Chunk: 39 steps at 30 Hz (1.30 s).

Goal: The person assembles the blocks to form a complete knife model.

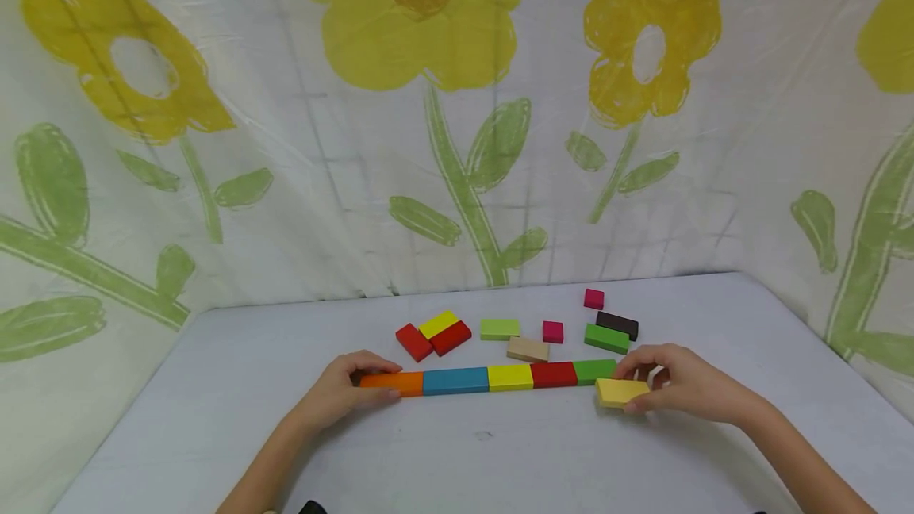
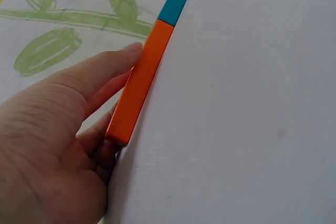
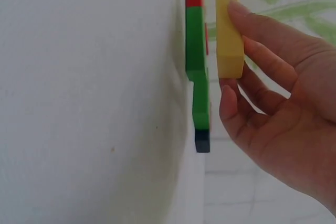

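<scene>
- Five blocks [image 1: 510, 377] in a row; at nine o'clock the left hand [image 1: 336, 393] pinches the orange block [image 1: 394, 384].
- One pale yellow block [image 1: 618, 393], raised, pinched by the right hand [image 1: 681, 385] near the row's three o'clock end.
- Nine loose blocks [image 1: 528, 349] toward twelve o'clock.
- White table [image 1: 485, 470]; flowered sheet [image 1: 300, 252] beyond.

I'm viewing a white curtain [image 1: 314, 205] hanging behind a pale table [image 1: 464, 466], yellow flowers [image 1: 485, 38] spreading across, green stems [image 1: 457, 177] running below.
</scene>
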Each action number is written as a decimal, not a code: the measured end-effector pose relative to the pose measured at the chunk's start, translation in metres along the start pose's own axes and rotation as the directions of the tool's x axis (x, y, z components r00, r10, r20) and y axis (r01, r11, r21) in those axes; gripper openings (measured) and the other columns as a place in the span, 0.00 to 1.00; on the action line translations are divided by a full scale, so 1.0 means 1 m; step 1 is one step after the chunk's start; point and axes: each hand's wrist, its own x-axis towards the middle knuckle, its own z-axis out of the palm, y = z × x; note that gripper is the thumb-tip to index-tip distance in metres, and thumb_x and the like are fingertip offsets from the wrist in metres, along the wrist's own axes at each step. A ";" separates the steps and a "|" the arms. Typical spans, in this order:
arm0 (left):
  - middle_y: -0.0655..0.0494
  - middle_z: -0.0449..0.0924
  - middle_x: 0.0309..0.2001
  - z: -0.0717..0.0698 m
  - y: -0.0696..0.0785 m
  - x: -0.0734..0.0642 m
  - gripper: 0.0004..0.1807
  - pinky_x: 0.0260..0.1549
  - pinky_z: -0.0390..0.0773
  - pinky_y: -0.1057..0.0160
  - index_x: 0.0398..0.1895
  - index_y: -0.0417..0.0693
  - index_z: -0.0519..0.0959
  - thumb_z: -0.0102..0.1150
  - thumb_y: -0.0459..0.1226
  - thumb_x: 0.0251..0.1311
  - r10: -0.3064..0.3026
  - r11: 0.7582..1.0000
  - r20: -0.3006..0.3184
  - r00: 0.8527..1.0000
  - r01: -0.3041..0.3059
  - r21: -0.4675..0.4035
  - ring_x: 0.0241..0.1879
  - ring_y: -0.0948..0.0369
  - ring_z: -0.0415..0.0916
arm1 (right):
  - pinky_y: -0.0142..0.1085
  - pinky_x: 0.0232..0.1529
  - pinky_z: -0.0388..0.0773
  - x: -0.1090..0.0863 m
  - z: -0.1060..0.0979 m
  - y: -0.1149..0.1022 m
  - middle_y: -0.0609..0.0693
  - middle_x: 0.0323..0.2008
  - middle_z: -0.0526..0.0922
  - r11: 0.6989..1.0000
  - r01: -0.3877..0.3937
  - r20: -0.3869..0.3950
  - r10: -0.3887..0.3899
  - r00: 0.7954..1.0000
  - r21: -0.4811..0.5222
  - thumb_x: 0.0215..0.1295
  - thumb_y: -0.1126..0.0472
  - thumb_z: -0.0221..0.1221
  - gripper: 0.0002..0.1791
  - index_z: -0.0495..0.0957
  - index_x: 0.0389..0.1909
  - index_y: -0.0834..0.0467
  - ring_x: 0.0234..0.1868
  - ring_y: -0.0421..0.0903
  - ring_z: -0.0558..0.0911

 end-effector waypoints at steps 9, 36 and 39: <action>0.54 0.85 0.48 0.005 0.002 0.000 0.15 0.47 0.78 0.58 0.50 0.49 0.90 0.75 0.41 0.61 -0.018 1.000 -0.035 0.999 0.018 0.002 0.50 0.54 0.75 | 0.32 0.40 0.81 0.020 0.004 -0.024 0.44 0.42 0.83 1.000 -0.011 -0.005 0.011 1.000 0.003 0.61 0.56 0.76 0.17 0.86 0.49 0.57 0.41 0.39 0.77; 0.54 0.85 0.46 0.004 0.003 -0.001 0.15 0.46 0.78 0.60 0.49 0.49 0.90 0.75 0.41 0.61 -0.022 1.000 -0.031 0.999 0.022 0.005 0.49 0.54 0.74 | 0.33 0.41 0.83 0.082 0.035 -0.069 0.46 0.42 0.86 0.998 0.058 0.005 -0.058 0.998 -0.004 0.61 0.57 0.76 0.16 0.87 0.47 0.57 0.42 0.43 0.79; 0.54 0.85 0.46 0.004 0.003 -0.001 0.14 0.46 0.78 0.60 0.49 0.49 0.90 0.76 0.41 0.61 -0.022 1.000 -0.033 0.999 0.022 0.009 0.49 0.54 0.74 | 0.32 0.41 0.83 0.088 0.040 -0.074 0.47 0.44 0.87 0.997 0.076 0.013 -0.076 0.997 0.002 0.62 0.58 0.75 0.16 0.87 0.49 0.58 0.42 0.43 0.79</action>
